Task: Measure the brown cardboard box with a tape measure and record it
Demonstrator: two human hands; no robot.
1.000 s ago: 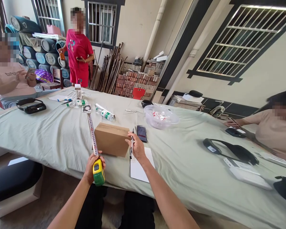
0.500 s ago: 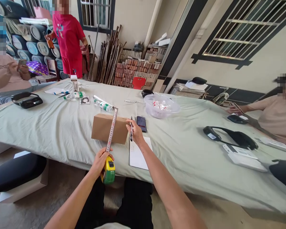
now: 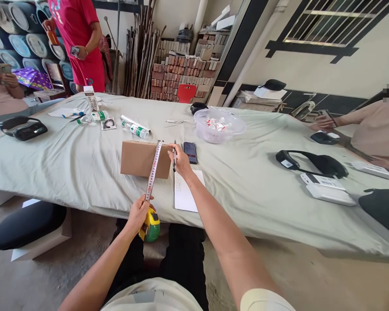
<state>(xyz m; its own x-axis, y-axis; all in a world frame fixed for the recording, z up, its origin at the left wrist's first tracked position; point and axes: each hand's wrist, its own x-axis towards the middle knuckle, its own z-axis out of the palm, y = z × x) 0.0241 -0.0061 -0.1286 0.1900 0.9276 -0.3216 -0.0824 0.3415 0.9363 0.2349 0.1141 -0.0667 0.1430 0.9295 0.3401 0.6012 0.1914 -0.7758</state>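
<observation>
My left hand (image 3: pixel 138 215) is closed around the yellow-and-green tape measure (image 3: pixel 152 227) at the table's front edge. From it the pulled-out blade (image 3: pixel 153 168) runs away from me, slanting across the front and top of a brown cardboard box (image 3: pixel 135 159). The blade's far end lies by the box's back top edge. A dark pen (image 3: pixel 174 160) is gripped in my right hand (image 3: pixel 183 163), whose fingertips are at the box's right upper corner. Below that hand lies a white sheet of paper (image 3: pixel 186 198) with small writing, partly hidden by my forearm.
Behind my right hand lies a phone (image 3: pixel 190 153). Further back are a clear plastic basin (image 3: pixel 207 134) with packets and a water bottle (image 3: pixel 136 129). Black headsets lie at left (image 3: pixel 23 128) and right (image 3: pixel 311 163). A black-topped stool (image 3: pixel 29 224) stands at left. Other people are around the table.
My view has tipped lower, so the table's things appear higher. The tape blade has shifted slightly right across the box. Both hands keep their holds.
</observation>
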